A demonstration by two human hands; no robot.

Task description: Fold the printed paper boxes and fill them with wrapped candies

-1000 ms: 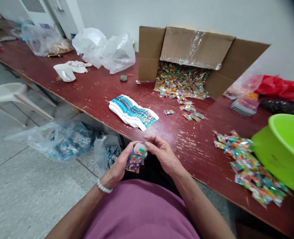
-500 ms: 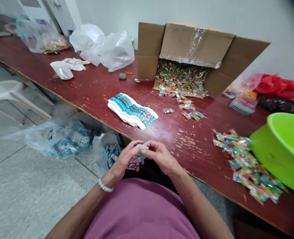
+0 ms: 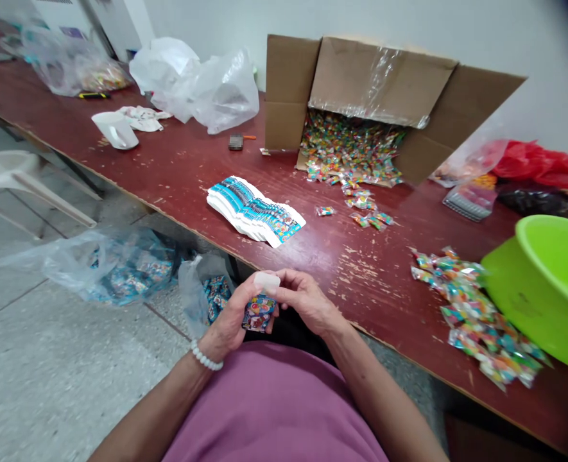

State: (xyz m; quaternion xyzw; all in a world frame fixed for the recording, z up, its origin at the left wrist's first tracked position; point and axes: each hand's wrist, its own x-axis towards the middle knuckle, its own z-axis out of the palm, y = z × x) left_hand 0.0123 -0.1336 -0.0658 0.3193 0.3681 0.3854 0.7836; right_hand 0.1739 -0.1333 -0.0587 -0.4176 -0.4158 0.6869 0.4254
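Near the table's front edge, my left hand (image 3: 235,313) is wrapped round a small printed box (image 3: 259,313), colourful on its face. A pale flap (image 3: 267,282) stands up at its top. The thumb and fingers of my right hand (image 3: 305,298) pinch the box's upper right corner at the flap. Beyond the hands lies a fanned stack of flat blue printed boxes (image 3: 255,210) with white edges. Below and left, an open plastic bag (image 3: 192,298) contains several blue printed packs. Wrapped candies (image 3: 476,314) lie heaped at the right.
A cardboard box (image 3: 370,77) on its side spills wrapped candies onto the red table (image 3: 178,186). A green basin (image 3: 538,289) stands at right. A white mug (image 3: 116,130) and plastic bags (image 3: 221,90) are further left. On the floor rests another bag of packs (image 3: 129,266), near a white stool (image 3: 18,170).
The printed box has tipped so its front and pale flap show more. My left hand has shifted slightly, and my right hand still pinches the top.
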